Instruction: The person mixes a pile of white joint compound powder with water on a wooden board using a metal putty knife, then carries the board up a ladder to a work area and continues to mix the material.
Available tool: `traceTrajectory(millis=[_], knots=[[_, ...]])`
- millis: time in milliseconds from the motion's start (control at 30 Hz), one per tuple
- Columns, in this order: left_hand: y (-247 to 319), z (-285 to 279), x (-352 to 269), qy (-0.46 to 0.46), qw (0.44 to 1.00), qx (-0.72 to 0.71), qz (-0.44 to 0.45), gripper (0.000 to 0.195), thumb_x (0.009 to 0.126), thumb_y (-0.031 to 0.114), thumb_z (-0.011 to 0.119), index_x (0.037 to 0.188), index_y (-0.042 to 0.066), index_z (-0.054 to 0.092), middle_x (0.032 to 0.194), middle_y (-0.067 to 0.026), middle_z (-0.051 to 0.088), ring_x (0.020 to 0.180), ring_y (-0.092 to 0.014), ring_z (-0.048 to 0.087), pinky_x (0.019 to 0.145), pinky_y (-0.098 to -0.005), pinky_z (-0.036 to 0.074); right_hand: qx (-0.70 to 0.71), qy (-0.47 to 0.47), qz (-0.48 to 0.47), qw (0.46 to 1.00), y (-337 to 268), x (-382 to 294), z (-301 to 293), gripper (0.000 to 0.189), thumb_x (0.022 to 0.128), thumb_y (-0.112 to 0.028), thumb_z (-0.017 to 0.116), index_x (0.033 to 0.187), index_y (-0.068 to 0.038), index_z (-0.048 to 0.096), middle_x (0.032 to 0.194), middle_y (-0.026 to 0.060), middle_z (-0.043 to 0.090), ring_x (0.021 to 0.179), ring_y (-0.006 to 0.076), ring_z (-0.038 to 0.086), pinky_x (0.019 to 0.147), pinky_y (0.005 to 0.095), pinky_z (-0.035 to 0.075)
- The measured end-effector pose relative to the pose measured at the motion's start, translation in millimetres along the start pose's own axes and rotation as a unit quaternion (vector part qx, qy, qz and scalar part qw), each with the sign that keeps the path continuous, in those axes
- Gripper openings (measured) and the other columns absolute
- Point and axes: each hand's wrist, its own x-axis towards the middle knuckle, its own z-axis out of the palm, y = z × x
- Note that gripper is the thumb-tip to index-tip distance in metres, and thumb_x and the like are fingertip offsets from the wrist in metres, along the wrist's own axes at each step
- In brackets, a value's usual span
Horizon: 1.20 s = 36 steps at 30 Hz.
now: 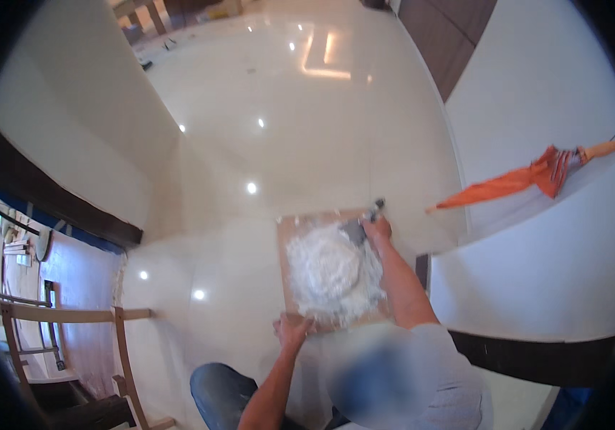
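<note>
A heap of white powder or paste (331,269) lies spread over a brown board (284,269) on the glossy floor. My right hand (378,231) is closed around the handle of a putty knife or scraper (355,232), its grey blade at the heap's upper right edge. At the board's lower left corner, my left hand (292,329) grips the edge. Whether the heap is wet or dry cannot be told.
An orange folded umbrella (506,185) leans by the white wall at right. A wooden frame (119,349) stands at lower left, near a doorway. A wall end (81,107) with dark trim (60,188) rises at left. Pale tiles (221,161) stretch ahead.
</note>
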Motion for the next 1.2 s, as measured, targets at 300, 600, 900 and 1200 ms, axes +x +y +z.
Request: traceTrajectory(millis=[300, 600, 900, 1200], knots=[[-39.9, 17.4, 43.2, -0.002, 0.914, -0.401, -0.052, 0.077, 0.07, 0.043, 0.081, 0.128, -0.003, 0.059, 0.118, -0.0206, 0.059, 0.105, -0.031, 0.059, 0.09, -0.0419, 0.05, 0.006, -0.068, 0.056, 0.996, -23.2, 11.5, -20.6, 0.079, 0.083, -0.067, 0.055, 0.11, 0.005, 0.07, 0.112, 0.0272, 0.068, 0.111, 0.039, 0.064, 0.095, 0.0447, 0.049], [45.7, 13.1, -4.3, -0.054, 0.904, -0.425, 0.018, 0.042, 0.071, 0.029, 0.078, 0.1, 0.0, 0.07, 0.104, -0.0195, 0.062, 0.095, -0.03, 0.061, 0.084, -0.041, 0.05, 0.144, -0.08, 0.078, 0.983, 16.4, 47.0, -15.0, 0.075, 0.083, -0.066, 0.057, 0.108, 0.004, 0.071, 0.112, 0.0269, 0.068, 0.112, 0.038, 0.064, 0.095, 0.0436, 0.048], [-19.8, 27.4, -15.0, 0.137, 0.983, -0.085, -0.086, 0.08, 0.073, 0.04, 0.076, 0.13, -0.007, 0.047, 0.135, -0.0273, 0.037, 0.126, -0.045, 0.036, 0.106, -0.0529, 0.035, -0.061, -0.137, -0.017, 0.989, -9.6, 1.9, -16.2, 0.083, 0.086, -0.071, 0.05, 0.104, 0.007, 0.071, 0.111, 0.0308, 0.067, 0.109, 0.0403, 0.065, 0.093, 0.0467, 0.049], [5.2, 30.5, -23.8, 0.076, 0.995, -0.015, -0.063, 0.096, 0.068, 0.044, 0.079, 0.135, -0.009, 0.037, 0.132, -0.0285, 0.037, 0.123, -0.048, 0.037, 0.106, -0.0522, 0.037, -0.101, -0.052, -0.073, 0.991, 30.6, -69.9, -19.0, 0.083, 0.093, -0.067, 0.038, 0.104, 0.01, 0.069, 0.112, 0.0343, 0.064, 0.109, 0.0448, 0.063, 0.097, 0.0486, 0.047]])
